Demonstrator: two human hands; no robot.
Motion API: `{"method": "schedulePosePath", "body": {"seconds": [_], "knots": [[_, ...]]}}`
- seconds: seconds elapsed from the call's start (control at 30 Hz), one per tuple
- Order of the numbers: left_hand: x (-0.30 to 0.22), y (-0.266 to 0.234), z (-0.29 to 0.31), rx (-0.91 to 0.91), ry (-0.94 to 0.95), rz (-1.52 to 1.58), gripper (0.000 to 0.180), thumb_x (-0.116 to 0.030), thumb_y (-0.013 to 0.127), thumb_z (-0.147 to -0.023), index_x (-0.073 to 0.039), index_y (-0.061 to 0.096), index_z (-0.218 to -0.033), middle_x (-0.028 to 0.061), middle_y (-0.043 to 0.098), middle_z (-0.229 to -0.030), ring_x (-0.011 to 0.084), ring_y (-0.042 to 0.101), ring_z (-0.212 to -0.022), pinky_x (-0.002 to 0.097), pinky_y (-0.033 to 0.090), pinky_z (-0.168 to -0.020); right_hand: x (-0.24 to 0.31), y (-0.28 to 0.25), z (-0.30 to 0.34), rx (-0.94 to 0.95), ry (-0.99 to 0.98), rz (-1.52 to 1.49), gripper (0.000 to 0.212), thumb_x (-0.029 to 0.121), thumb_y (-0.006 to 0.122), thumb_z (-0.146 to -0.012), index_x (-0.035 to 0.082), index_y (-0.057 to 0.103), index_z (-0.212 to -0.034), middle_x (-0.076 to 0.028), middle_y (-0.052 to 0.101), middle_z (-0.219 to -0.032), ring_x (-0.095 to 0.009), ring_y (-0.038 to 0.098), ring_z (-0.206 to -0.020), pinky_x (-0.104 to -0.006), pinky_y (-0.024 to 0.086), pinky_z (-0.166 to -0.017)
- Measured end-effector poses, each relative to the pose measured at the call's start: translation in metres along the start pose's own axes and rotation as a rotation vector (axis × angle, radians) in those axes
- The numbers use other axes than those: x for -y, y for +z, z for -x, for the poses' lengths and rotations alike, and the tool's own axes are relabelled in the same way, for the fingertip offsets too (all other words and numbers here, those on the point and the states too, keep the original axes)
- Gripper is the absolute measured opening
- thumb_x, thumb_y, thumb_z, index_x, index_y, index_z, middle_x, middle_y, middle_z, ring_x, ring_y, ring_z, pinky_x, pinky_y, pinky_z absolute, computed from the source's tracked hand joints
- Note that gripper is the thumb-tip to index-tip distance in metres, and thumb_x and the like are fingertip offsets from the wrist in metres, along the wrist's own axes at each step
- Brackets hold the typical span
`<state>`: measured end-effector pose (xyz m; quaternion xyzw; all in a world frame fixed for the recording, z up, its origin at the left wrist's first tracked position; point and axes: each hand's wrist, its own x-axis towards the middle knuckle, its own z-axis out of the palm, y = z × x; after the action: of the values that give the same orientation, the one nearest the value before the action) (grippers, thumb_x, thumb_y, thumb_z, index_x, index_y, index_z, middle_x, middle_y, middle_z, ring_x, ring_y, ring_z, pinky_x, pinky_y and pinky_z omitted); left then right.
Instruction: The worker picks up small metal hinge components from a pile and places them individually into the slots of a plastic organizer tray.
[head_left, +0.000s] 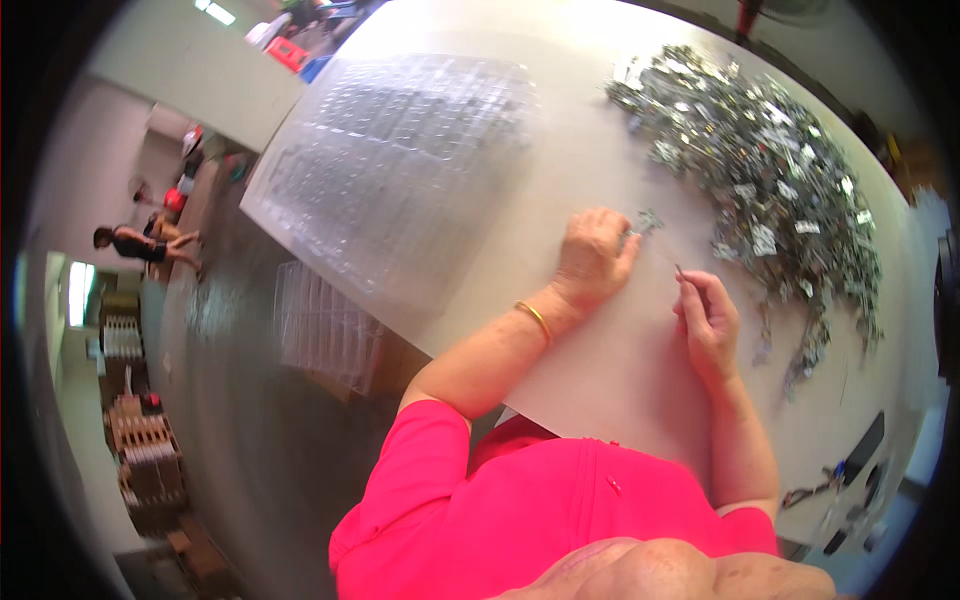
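My left hand (598,258), with a gold-coloured bangle (535,322) at the wrist, rests on the pale table (590,385) with its fingers curled. A small silvery metal piece (649,220) lies right by its fingertips. Whether those fingers grip a part of it is too small to make out. To the right, my right hand (708,318) is closed in a pinch between thumb and forefinger. A thin dark sliver (680,270) sticks up from that pinch; its kind cannot be told. Beyond both hands spreads a big heap of small silvery metal pieces (765,170).
Clear plastic trays (400,150) cover the table's far left. Below its left edge stands a stack of clear compartment trays (325,330). Scissors (812,492) and other small things lie at the right. Another person (140,242) and stacked cartons (148,450) are far left.
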<state>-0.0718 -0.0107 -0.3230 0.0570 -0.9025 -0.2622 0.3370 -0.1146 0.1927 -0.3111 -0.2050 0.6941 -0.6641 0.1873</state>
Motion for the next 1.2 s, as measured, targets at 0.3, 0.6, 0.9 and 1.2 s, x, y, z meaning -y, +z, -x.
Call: {"method": "schedulePosePath", "body": {"seconds": [0.3,0.6,0.9,1.2], "knots": [[-0.022,-0.022,-0.001,-0.134,-0.067,0.094,0.013,-0.013,0.072,-0.084,-0.004,0.063,-0.087,0.0099,0.06,-0.076,0.0286,0.058,-0.074,0.0411,0.046,-0.072,-0.005,-0.002,0.001,0.007,0.019,-0.087,0.016,0.016,0.054,-0.103,0.006,0.061,-0.112,0.004,0.054,-0.074,-0.002,0.043,-0.057,-0.0178,0.036,-0.05],[-0.065,-0.13,-0.02,-0.178,-0.011,0.3,0.014,-0.003,0.075,-0.084,-0.002,0.065,-0.093,0.0081,0.062,-0.08,0.0199,0.061,-0.071,0.0328,0.048,-0.065,-0.004,-0.001,-0.004,0.025,0.003,-0.121,0.013,0.014,0.053,-0.104,0.006,0.061,-0.11,0.003,0.054,-0.074,-0.003,0.045,-0.057,-0.019,0.038,-0.05],[0.09,-0.297,-0.103,-0.404,-0.249,-0.236,0.014,-0.015,0.071,-0.092,-0.001,0.07,-0.091,0.0001,0.066,-0.071,0.0084,0.056,-0.063,0.0254,0.048,-0.059,-0.008,-0.004,-0.003,0.018,0.001,-0.103,0.012,0.013,0.053,-0.103,0.006,0.061,-0.109,0.003,0.054,-0.074,-0.003,0.045,-0.057,-0.0189,0.038,-0.05],[0.285,-0.358,-0.155,-0.327,-0.615,-0.661,0.024,-0.033,0.078,-0.079,-0.009,0.073,-0.082,0.0128,0.073,-0.079,0.0282,0.071,-0.076,0.0399,0.055,-0.073,-0.01,-0.004,-0.002,0.022,-0.014,-0.082,0.012,0.011,0.054,-0.103,0.006,0.062,-0.11,0.003,0.054,-0.073,-0.003,0.044,-0.057,-0.0184,0.036,-0.049]]}}
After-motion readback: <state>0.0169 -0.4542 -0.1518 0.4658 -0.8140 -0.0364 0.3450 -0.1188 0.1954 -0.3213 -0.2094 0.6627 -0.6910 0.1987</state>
